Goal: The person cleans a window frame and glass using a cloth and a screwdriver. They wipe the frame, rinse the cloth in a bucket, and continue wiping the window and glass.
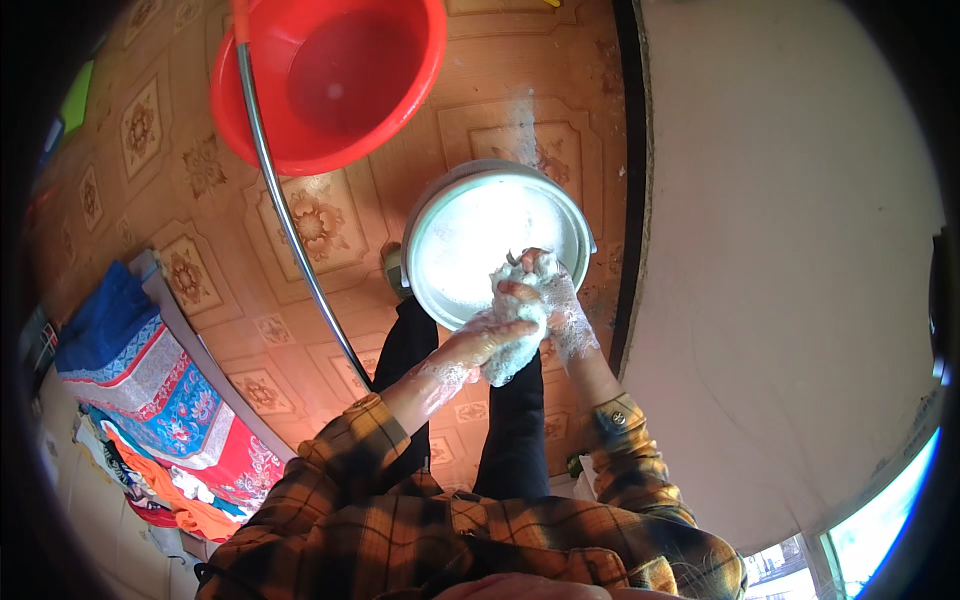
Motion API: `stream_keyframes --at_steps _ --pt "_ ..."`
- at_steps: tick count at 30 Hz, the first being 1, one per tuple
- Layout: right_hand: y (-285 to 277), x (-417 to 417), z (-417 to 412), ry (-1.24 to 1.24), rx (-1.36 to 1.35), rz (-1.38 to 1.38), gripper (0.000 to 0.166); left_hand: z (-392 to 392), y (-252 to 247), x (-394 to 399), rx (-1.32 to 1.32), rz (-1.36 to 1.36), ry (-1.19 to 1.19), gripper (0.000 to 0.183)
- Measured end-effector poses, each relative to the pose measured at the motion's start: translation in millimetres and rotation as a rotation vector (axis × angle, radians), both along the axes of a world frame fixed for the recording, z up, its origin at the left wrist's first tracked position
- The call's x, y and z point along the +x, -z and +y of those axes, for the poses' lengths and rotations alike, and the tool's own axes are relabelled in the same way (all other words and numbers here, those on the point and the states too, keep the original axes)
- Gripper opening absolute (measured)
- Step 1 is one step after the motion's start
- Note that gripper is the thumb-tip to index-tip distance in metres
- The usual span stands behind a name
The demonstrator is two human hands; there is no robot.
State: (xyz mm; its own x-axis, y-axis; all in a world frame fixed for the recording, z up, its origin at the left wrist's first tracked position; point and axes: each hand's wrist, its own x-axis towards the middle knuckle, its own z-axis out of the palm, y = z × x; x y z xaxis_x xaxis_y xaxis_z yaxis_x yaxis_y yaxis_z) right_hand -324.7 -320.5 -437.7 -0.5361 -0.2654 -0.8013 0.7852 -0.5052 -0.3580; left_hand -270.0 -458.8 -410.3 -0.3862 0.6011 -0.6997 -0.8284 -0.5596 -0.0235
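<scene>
A foam-covered cloth [513, 358] hangs bunched between my two hands, over the near rim of a white bucket [433, 300]. My left hand [491, 335] grips its lower part, with suds running down the wrist. Higher up, my right hand [546, 281] is closed around the upper part, lathered from fingers to forearm. White suds [480, 232] fill the view into the bucket, very bright in the light. Foam hides the cloth's colour and shape.
A red plastic basin [330, 161] stands on the patterned floor [315, 225] beyond the bucket. A metal pole [281, 202] with an orange end crosses in front of it. Folded patterned fabric and clothes [180, 420] lie at left. A pale wall [772, 225] rises at right.
</scene>
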Motion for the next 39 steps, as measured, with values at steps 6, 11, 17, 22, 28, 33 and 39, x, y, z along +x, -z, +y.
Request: stream_keyframes --at_steps 6,11,17,22,28,33,39 --pt "64 13 7 -1.199 0.824 0.923 0.010 9 49 6 -0.226 0.130 0.048 0.033" --pt "80 -12 -15 -1.556 1.087 0.693 0.030 14 96 9 -0.728 0.351 0.678 0.052" --pt "93 -18 -27 -1.555 1.147 0.303 0.035 30 103 7 -0.975 0.451 0.833 0.068" --pt "93 -6 -24 -1.658 1.182 0.254 0.026 42 89 13 -1.086 0.436 1.010 0.065" --pt "70 2 10 -1.082 1.165 0.334 0.027 28 25 -16 -1.080 0.568 0.852 0.060" --pt "-27 -53 4 -0.703 0.535 -0.036 0.041 -34 12 -55 -1.140 0.791 0.815 0.058" --pt "-80 -134 -21 -0.572 0.459 0.146 0.032 -117 -8 -131 -0.994 0.578 0.138 0.045"
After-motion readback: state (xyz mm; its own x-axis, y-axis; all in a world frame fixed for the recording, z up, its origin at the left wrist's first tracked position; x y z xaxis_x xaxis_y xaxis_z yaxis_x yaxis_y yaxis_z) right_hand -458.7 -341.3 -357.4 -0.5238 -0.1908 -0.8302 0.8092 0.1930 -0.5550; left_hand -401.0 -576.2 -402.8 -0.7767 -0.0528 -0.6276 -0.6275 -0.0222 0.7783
